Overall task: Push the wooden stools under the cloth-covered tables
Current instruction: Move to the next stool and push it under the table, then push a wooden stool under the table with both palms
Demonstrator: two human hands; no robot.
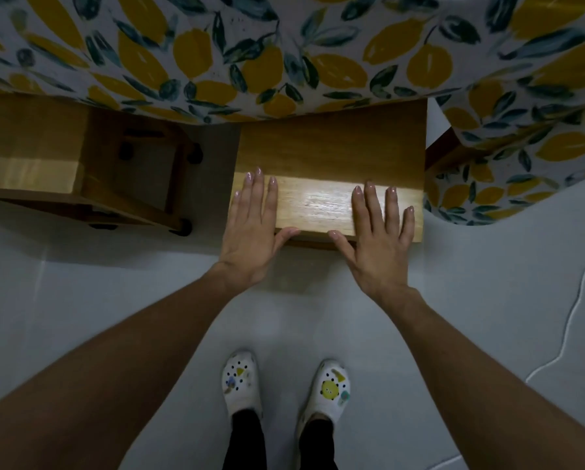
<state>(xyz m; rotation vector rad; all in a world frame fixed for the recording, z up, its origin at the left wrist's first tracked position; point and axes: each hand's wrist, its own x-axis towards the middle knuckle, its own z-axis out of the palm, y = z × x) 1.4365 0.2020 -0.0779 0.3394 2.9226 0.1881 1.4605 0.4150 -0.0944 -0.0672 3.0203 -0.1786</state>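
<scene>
A wooden stool (328,154) stands in front of me, its far half under the lemon-print tablecloth (250,52). My left hand (250,232) lies flat on the seat's near left corner, fingers spread, thumb along the front edge. My right hand (379,232) lies flat on the near right part of the seat, thumb at the front edge. Neither hand curls around the wood. A second wooden stool (30,157) stands to the left, partly under the same cloth, its legs and rungs showing.
A second lemon-cloth table corner (521,147) hangs at the right, close to the stool's right side. A white cable (576,307) runs across the pale floor at the right. My feet in white clogs (284,388) stand behind the stool.
</scene>
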